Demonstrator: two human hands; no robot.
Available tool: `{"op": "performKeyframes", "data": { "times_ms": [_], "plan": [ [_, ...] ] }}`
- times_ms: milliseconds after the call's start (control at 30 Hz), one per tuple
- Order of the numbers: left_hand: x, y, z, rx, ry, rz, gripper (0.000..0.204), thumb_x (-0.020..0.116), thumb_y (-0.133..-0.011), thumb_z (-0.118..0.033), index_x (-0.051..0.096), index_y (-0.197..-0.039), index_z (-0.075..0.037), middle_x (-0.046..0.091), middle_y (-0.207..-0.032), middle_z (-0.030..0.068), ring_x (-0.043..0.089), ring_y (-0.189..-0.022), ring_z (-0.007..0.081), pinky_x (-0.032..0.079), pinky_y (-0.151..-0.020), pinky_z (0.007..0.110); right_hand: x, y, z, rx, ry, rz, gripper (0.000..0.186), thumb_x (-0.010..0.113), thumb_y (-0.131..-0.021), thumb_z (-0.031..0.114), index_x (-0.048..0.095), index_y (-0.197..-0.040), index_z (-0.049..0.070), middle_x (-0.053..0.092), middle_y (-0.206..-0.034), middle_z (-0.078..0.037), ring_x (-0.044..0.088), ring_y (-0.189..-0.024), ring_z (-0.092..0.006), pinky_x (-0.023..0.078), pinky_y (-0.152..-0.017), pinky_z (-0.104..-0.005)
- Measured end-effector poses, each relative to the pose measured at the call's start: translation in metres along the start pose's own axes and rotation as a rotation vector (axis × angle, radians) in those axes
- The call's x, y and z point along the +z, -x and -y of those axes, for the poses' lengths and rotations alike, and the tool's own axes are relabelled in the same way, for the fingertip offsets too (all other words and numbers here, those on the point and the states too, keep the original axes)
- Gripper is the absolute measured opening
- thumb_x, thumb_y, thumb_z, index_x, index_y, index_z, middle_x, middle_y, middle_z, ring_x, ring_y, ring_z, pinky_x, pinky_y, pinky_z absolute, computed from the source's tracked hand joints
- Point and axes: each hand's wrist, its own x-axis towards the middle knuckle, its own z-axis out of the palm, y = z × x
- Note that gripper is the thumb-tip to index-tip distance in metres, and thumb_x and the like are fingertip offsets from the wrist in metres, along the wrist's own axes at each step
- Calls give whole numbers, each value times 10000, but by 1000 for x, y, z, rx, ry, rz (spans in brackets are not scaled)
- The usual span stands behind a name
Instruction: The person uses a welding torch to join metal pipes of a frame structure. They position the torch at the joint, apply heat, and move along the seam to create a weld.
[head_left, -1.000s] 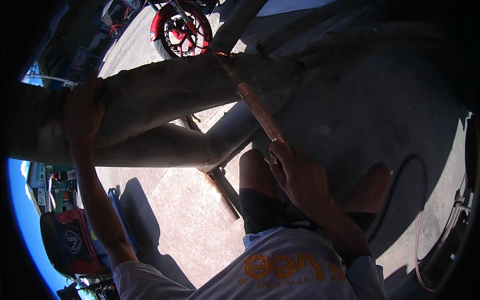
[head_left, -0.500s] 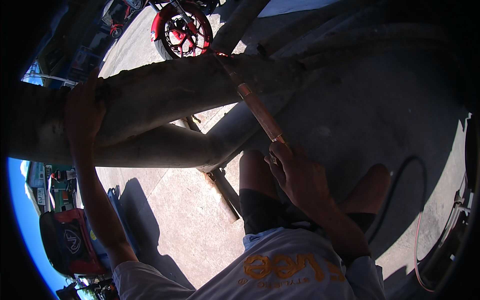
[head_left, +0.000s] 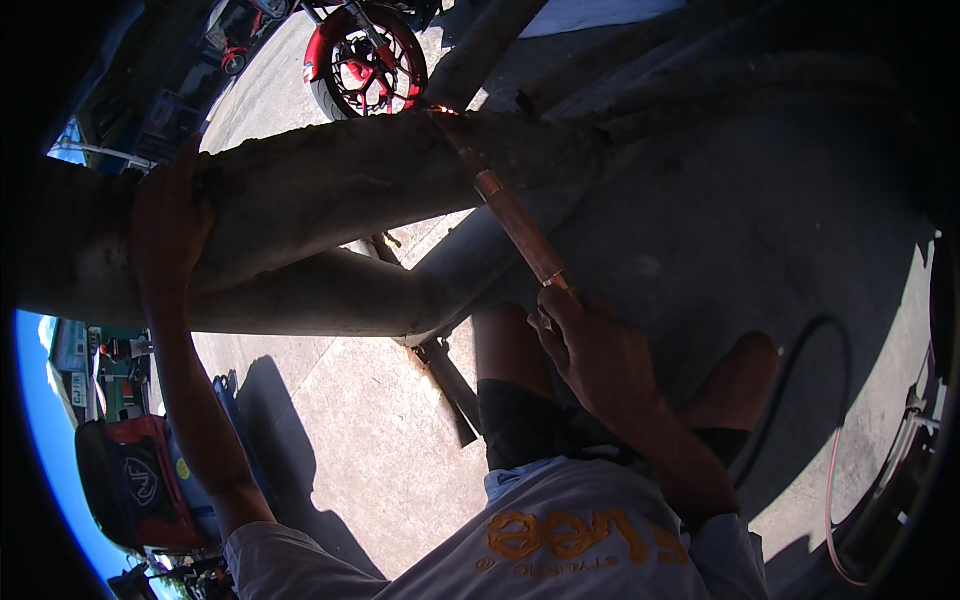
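A pale concrete ground (head_left: 340,440) fills the lower middle of the view, sunlit on the left and in deep shade on the right. Across it runs a thick, rusty metal pipe (head_left: 350,190), lying from the left edge toward the upper right, with a second curved pipe (head_left: 330,305) branching beneath it and joining near the centre. Behind the pipes stands a motorcycle wheel (head_left: 365,60) with a red rim. A red and black bag (head_left: 135,480) sits at the lower left. A dark hose (head_left: 800,370) loops over the shaded ground on the right, with a thinner reddish hose (head_left: 830,500) just beside it. A flat dark metal bar (head_left: 450,385) lies on the concrete below the pipe joint.

The left hand (head_left: 165,225) rests flat on the thick pipe, fingers spread over its top. The right hand (head_left: 595,355) is closed around the lower end of a long copper-coloured torch (head_left: 510,215), which slants up and left; its tip touches the top of the thick pipe, where a small bright glow (head_left: 440,108) shows.
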Motion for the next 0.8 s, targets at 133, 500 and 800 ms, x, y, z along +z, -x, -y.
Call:
{"op": "performKeyframes", "data": {
  "times_ms": [133, 500, 800],
  "plan": [
    [-4, 1, -2, -17, -17, 33, 782, 746, -920, -52, 526, -1659, -185, 721, -1378, 169, 658, -1325, 391, 477, -1202, 532, 3, 0, -1, -24, 10, -37, 289, 775, -1038, 322, 647, -1259, 187, 704, -972, -114, 752, -665, -281, 619, -516, -397],
    [0, 1, -2, 8, -56, -37, 753, 758, -940, -72, 535, -1651, -184, 726, -1386, 155, 665, -1307, 389, 505, -1158, 520, -4, -3, 8, -49, 26, -10, 213, 730, -1059, 281, 632, -1206, 162, 678, -949, -129, 739, -663, -292, 620, -533, -414],
    [2, -1, -1, 7, 2, -31, 757, 754, -930, -59, 539, -1645, -181, 741, -1328, 147, 679, -1259, 389, 513, -1140, 524, -6, -2, 13, -10, 65, 45, 205, 716, -1073, 304, 628, -1194, 164, 681, -962, -132, 767, -690, -292, 641, -546, -401]
  ]
}}
